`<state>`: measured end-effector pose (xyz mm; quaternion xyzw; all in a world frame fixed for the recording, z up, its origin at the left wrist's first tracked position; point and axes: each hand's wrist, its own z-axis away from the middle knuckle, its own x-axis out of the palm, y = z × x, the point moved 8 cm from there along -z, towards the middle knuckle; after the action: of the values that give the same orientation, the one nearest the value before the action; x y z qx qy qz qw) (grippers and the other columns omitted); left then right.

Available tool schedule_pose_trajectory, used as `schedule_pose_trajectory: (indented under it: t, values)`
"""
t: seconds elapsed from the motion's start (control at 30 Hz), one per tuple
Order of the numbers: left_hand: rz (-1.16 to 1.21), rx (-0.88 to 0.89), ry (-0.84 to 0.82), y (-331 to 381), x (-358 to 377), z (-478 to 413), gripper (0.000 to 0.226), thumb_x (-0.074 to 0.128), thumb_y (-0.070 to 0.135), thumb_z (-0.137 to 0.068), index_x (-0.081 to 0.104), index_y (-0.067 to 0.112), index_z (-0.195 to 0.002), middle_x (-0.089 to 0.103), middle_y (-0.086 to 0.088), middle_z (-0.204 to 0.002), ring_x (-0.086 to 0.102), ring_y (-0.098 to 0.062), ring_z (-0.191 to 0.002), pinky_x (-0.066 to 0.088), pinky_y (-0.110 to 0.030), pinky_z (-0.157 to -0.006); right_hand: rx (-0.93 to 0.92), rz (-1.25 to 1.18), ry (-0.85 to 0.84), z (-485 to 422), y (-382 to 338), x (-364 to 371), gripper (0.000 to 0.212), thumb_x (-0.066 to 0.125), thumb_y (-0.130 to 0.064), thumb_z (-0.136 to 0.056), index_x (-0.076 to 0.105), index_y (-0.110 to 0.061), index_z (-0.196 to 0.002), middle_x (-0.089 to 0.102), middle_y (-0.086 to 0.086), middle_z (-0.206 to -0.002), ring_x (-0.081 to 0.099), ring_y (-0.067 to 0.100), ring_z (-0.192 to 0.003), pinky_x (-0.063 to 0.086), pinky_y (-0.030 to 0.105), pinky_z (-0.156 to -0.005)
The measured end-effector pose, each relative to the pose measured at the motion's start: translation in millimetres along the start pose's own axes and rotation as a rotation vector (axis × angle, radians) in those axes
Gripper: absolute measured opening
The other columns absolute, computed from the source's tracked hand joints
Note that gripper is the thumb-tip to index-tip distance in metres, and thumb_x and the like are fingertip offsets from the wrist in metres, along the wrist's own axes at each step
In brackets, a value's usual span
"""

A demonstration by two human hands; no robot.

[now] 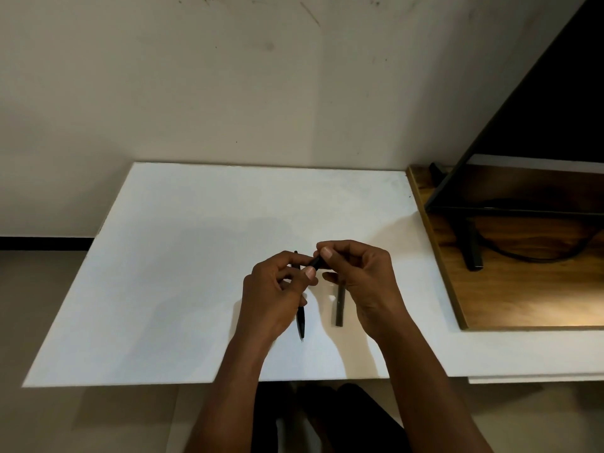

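L hand (274, 291), R hand (363, 282) pinch blk piece (315, 263).

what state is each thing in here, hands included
short black piece: off the table, pinched between both hands
left hand: fingers curled, pinching the piece
right hand: thumb and finger pinching the piece
black pen: under the left hand, tip toward the person; lying or held, cannot tell
dark tube: lying flat on the white table
tv: screen dark
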<state>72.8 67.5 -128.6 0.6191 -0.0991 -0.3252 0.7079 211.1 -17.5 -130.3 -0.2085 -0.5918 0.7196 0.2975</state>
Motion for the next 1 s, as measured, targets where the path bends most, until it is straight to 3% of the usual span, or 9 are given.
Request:
schedule_pose_trajectory:
  t: [0.27, 0.43, 0.53, 0.6, 0.67, 0.77, 0.87, 1.0]
  values:
    - [0.035, -0.009, 0.027, 1.1, -0.1, 2.4, 0.012, 0.069, 0.023, -0.091, 0.074, 0.019, -0.101, 0.079, 0.001, -0.078, 0.065, -0.007, -0.050, 0.050, -0.012, -0.053, 0.090, -0.144, 0.015, 3.6, 7.2, 2.9, 0.019, 0.071, -0.009, -0.088, 0.075, 0.001, -0.103, 0.076, 0.019, -0.096, 0.074, 0.031, -0.093, 0.059, 0.033, -0.079]
    - [0.131, -0.068, 0.014, 0.2, 3.1, 2.0, 0.020, 0.072, 0.028, -0.088, 0.065, 0.015, -0.101, 0.078, -0.004, -0.075, 0.073, -0.016, -0.061, 0.049, -0.025, -0.053, 0.216, -0.383, -0.030, 6.1, 13.5, 14.7, 0.027, 0.072, -0.014, -0.088, 0.071, -0.005, -0.113, 0.073, 0.017, -0.098, 0.071, 0.028, -0.086, 0.059, 0.033, -0.083]
    - [0.210, -0.104, -0.021, 0.9, 7.7, 2.3, 0.025, 0.072, 0.026, -0.088, 0.061, 0.011, -0.105, 0.079, -0.007, -0.079, 0.076, -0.020, -0.069, 0.054, -0.028, -0.054, 0.202, -0.331, -0.101, 8.9, 8.6, 24.5, 0.029, 0.067, -0.020, -0.092, 0.070, 0.003, -0.109, 0.071, 0.014, -0.095, 0.067, 0.024, -0.079, 0.060, 0.028, -0.071]
    - [0.299, -0.141, -0.050, -0.7, 9.3, 2.0, 0.028, 0.071, 0.028, -0.089, 0.061, 0.009, -0.106, 0.080, -0.008, -0.082, 0.077, -0.022, -0.075, 0.060, -0.032, -0.065, 0.150, -0.324, -0.049, 7.1, 1.7, 20.2, 0.026, 0.061, -0.021, -0.096, 0.071, 0.002, -0.103, 0.071, 0.010, -0.090, 0.070, 0.019, -0.080, 0.060, 0.027, -0.070]
    - [0.345, -0.188, -0.079, -5.2, 8.6, 1.9, 0.032, 0.065, 0.037, -0.091, 0.064, 0.009, -0.106, 0.080, -0.008, -0.086, 0.077, -0.022, -0.082, 0.061, -0.034, -0.076, 0.094, -0.416, 0.075, 0.8, -5.5, 3.1, 0.024, 0.053, -0.025, -0.101, 0.066, -0.005, -0.101, 0.071, 0.009, -0.087, 0.071, 0.022, -0.084, 0.059, 0.033, -0.082]
    - [0.314, -0.254, -0.142, -14.2, 7.9, 3.7, 0.031, 0.057, 0.037, -0.096, 0.072, 0.011, -0.101, 0.080, -0.009, -0.087, 0.076, -0.022, -0.087, 0.060, -0.032, -0.079, 0.080, -0.752, 0.199, -5.6, -8.0, -22.5, 0.026, 0.047, -0.035, -0.104, 0.059, -0.013, -0.097, 0.057, 0.004, -0.071, 0.059, 0.018, -0.063, 0.058, 0.039, -0.078]
    - [0.288, -0.300, -0.258, -15.8, 16.8, 9.5, 0.020, 0.060, 0.024, -0.096, 0.076, 0.012, -0.101, 0.079, -0.009, -0.092, 0.076, -0.019, -0.085, 0.061, -0.029, -0.075, 0.101, -0.947, 0.213, -4.8, -6.0, -37.5, 0.042, 0.042, -0.052, -0.101, 0.060, -0.016, -0.088, 0.039, -0.002, -0.063, 0.033, 0.012, -0.050, 0.039, 0.027, -0.056]
    - [0.284, -0.301, -0.337, -9.3, 23.4, 15.8, 0.016, 0.065, 0.015, -0.093, 0.077, 0.011, -0.103, 0.079, -0.009, -0.094, 0.076, -0.016, -0.079, 0.059, -0.022, -0.064, 0.128, -1.155, 0.170, -2.7, -1.4, -45.8, 0.054, 0.040, -0.057, -0.097, 0.045, -0.015, -0.061, 0.024, -0.004, -0.050, 0.019, 0.011, -0.040, 0.019, 0.023, -0.044]
